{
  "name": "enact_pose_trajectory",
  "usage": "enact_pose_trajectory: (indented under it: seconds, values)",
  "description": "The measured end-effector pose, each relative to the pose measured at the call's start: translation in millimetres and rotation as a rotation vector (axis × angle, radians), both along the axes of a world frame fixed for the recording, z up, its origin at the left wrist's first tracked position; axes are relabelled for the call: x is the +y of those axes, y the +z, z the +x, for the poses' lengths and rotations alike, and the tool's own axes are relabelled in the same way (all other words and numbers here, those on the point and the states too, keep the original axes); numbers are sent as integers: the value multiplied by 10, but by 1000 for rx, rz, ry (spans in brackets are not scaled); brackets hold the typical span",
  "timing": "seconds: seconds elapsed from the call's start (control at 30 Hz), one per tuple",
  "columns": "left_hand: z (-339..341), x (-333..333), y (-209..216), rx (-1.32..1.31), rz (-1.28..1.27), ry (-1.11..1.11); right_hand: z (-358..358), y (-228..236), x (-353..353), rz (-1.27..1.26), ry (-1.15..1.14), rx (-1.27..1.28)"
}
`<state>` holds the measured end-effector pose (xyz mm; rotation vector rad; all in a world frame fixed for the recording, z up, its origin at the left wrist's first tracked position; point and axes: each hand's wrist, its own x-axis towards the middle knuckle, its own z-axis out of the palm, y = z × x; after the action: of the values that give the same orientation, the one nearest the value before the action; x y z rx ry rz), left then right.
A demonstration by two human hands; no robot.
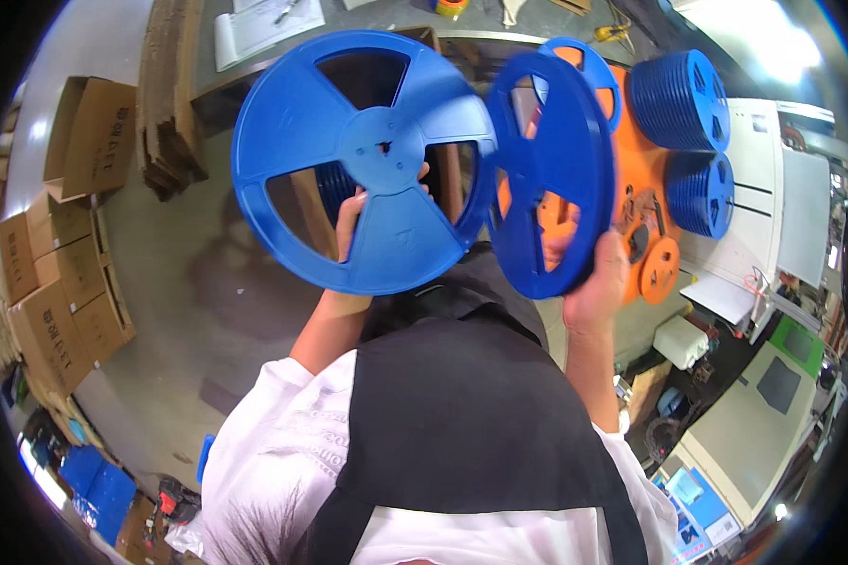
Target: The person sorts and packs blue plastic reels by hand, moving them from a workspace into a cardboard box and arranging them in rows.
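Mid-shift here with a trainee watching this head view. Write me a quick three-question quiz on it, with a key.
1. True or false: the blue disc in the left hand faces the camera more squarely than the darker blue disc in the right hand.

2. On which side of the picture are the cardboard boxes?
A) Right
B) Left
C) Along the bottom middle

3. Fill in the missing word: the small disc just right of the right hand is coloured ____.

Key: 1. True; the right hand's disc is seen at a slant. 2. B. 3. Orange.
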<state>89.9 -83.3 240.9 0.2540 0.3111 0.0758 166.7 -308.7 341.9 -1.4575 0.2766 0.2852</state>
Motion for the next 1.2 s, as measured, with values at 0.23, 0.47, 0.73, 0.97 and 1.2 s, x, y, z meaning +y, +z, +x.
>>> enact_pose_trajectory:
  seconds: [0.23,0.47,0.73,0.97,1.2]
  values:
    - [-263,220,-237,-115,-184,9,117,-65,-448,-26,-343,100]
    - [-299,213,-359,-112,-283,-23,102,-137,-563,21,-333,113]
    - [-270,205,-347,-41,-244,-23,131,-346,-769,-127,-260,55]
    - [-260,376,-1421,419,249,44,147,-328,-785,-135,-202,170]
    - [267,552,-2517,585,220,35,103,-508,-956,-166,-190,150]
